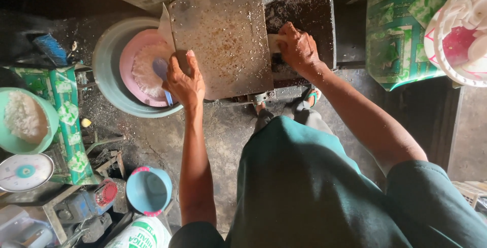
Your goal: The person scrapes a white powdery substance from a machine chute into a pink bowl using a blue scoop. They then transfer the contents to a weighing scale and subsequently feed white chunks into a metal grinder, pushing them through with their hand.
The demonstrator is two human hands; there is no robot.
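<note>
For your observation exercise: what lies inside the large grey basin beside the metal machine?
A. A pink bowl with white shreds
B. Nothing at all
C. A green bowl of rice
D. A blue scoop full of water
A: the grey basin holds a pink bowl with white shredded material, just beyond the left hand.

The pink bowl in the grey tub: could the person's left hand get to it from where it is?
Probably yes. The left hand rests on the metal plate right beside the pink bowl, with nothing between them.
</note>
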